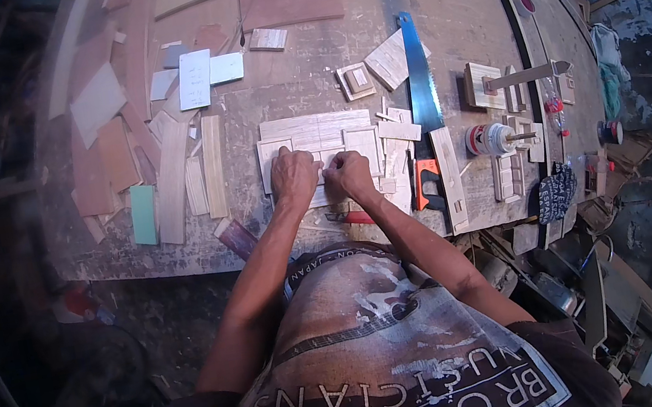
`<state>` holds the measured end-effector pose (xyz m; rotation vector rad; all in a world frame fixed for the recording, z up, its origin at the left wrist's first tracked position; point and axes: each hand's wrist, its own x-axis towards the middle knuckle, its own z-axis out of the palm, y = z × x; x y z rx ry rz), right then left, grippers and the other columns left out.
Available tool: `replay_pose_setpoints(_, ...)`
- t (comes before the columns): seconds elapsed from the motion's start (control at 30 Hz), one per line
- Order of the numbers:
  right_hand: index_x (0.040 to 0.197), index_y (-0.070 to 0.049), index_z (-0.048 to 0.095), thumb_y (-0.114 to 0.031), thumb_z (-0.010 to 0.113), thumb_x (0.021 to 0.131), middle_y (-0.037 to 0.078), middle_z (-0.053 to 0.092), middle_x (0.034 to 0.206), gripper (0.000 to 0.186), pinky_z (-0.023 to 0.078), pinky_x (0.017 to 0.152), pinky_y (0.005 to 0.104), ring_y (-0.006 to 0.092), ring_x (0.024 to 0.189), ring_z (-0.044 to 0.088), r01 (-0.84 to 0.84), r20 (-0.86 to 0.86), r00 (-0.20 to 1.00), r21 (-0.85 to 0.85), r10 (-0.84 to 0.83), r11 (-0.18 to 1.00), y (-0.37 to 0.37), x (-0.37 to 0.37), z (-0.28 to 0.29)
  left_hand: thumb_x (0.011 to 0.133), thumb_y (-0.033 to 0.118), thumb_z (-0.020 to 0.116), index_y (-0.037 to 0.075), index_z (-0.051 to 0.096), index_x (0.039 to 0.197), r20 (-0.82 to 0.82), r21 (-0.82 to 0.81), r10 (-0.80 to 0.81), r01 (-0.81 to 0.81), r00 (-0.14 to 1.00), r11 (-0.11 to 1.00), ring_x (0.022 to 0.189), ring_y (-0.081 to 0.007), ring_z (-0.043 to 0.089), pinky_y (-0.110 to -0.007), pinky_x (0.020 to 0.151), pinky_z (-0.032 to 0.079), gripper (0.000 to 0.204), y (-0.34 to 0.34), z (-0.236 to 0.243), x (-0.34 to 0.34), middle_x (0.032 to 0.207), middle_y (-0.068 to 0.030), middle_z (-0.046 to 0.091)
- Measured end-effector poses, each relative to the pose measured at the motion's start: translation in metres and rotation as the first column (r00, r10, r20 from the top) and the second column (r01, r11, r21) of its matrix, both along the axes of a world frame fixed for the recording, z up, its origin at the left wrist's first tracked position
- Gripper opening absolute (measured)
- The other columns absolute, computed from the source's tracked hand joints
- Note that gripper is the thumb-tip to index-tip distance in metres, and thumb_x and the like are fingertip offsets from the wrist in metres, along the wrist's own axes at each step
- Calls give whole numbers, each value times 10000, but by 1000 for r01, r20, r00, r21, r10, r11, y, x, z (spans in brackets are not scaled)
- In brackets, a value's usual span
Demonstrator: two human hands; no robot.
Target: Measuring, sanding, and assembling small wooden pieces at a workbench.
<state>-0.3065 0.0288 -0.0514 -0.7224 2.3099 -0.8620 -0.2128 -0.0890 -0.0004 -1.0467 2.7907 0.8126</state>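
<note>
A pale wooden panel [314,123] built up from flat pieces lies on the workbench in front of me. My left hand [294,176] rests on its left part, fingers bent and pressed down on it. Close beside it, my right hand [351,175] is closed in a pinch over the middle of the panel. What sits between those fingertips is too small and covered to make out. A raised square piece [361,139] shows on the panel's right side. Below my right wrist lies a red-handled tool [352,217], partly hidden by the forearm.
On the right lie a handsaw [420,84] with an orange handle, a white glue pot [490,140] with a stick in it, and small wooden assemblies [509,176]. Wood strips [214,167], a green block [143,215] and thin sheets [98,104] cover the left. The bench's front edge [157,275] is near me.
</note>
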Motion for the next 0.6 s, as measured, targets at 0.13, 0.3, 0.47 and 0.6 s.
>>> replay_pose_setpoints(0.13, 762, -3, 722, -218, 807, 736, 148, 690, 667, 233, 537, 594, 360, 229, 587, 667, 13, 18, 1000, 2, -13, 1000, 0, 0, 1, 773, 285, 800, 57, 783, 872, 8, 15, 0, 0, 1000, 1000, 913, -382, 629, -458, 821, 502, 249, -1, -3, 0, 909, -249, 657)
replay_pose_setpoints(0.3, 764, -7, 727, -223, 814, 735, 145, 689, 661, 235, 537, 595, 359, 230, 585, 667, 1, -3, 1000, -2, -1, 1000, -1, 1, -1, 776, 285, 799, 55, 782, 886, 7, 8, 0, 0, 1000, 1000, 910, -385, 630, -462, 822, 501, 256, 0, -3, 1, 919, -250, 657)
replay_pose_setpoints(0.47, 761, -8, 728, -232, 816, 735, 144, 691, 664, 242, 537, 595, 358, 230, 588, 670, 7, -13, 1000, -1, -7, 1000, 0, 0, -1, 779, 285, 797, 56, 781, 893, 10, 7, -2, 2, 1000, 1000, 915, -384, 628, -458, 827, 499, 257, 0, -1, 0, 917, -246, 657)
replay_pose_setpoints(0.6, 770, -6, 731, -222, 798, 757, 136, 695, 668, 227, 538, 592, 353, 213, 593, 672, -11, 21, 1000, 21, 11, 1000, -1, -2, 7, 779, 288, 795, 57, 780, 889, -13, 15, 20, -20, 1000, 1000, 911, -390, 630, -461, 830, 499, 256, 1, -9, 2, 925, -250, 655)
